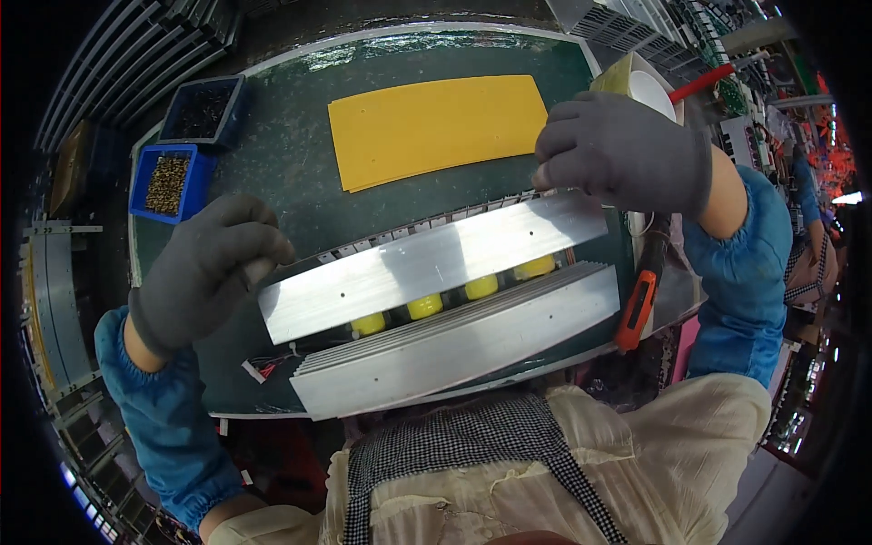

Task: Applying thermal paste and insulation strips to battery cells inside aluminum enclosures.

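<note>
Head view: gloved left hand (211, 268) and right hand (622, 150) pinch ends of upper aluminium heatsink (427, 263), positioning step; next, judged: careful level seating over yellow components (425, 306).

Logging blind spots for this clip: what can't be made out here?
Head view only:
- Left hand fingertips: curled behind the aluminium heatsink assembly, grip unclear.
- Yellow components: mostly hidden between the two metal plates.
- Blue bin contents: too small.
- Orange-handled tool: tip hidden.
</note>
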Available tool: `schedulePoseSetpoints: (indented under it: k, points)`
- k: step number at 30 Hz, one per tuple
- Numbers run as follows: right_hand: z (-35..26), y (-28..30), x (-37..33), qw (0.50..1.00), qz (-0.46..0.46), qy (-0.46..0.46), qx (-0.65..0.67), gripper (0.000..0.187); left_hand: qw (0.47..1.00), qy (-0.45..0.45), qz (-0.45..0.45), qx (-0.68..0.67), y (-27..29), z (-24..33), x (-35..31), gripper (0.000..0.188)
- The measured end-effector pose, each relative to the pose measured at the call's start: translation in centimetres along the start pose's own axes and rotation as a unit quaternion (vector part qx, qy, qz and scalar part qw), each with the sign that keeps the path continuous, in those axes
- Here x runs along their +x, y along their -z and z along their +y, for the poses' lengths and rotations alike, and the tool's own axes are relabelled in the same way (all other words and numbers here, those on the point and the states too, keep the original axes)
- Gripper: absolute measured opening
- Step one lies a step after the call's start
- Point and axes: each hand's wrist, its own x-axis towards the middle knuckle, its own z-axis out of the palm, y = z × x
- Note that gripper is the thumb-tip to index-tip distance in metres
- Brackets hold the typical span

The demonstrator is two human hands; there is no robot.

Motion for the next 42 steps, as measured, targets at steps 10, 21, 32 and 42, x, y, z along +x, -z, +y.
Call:
schedulePoseSetpoints:
  k: [10, 21, 32, 42]
  points:
    - [-0.6, -0.1, -0.6, 0.997, -0.058, -0.059, -0.006, 0.030, 0.999, 0.013, -0.036, 0.034, -0.2, 1.0, 0.4, 0.014]
    - [0.2, -1.4, -0.8, 0.994, -0.074, -0.077, 0.013, 0.037, 0.998, 0.042, -0.037, 0.024, -0.2, 1.1, 0.4, 0.013]
    - [-1.0, 0.1, -0.8, 0.995, -0.071, -0.065, -0.018, 0.029, 0.998, 0.026, -0.050, 0.031, -0.6, 0.8, 0.1, 0.020]
    - [-0.9, -1.3, -4.8, 0.957, 0.002, -0.136, 0.255, 0.062, 0.970, 0.089, -0.046, -0.223, -1.0, -0.6, -1.7, 0.034]
